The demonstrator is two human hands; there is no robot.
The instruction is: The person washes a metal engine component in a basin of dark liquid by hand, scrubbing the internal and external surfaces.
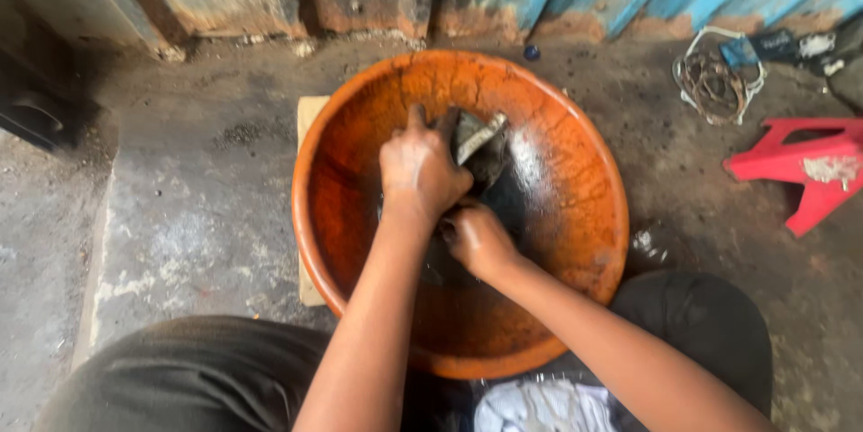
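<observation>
Two hands | left hand and right hand grasping one dark object | one orange basin

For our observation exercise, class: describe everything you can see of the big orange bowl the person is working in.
The orange bowl is wide, round and shallow, with a smooth glossy rim; it looks like plastic. Its inside is smeared with dark, wet grime, thickest toward the middle. It sits upright on the dirty concrete floor, partly on a pale flat board, between the person's knees. Inside it, the left hand and right hand press on a dark, wet object whose kind is unclear.
</observation>
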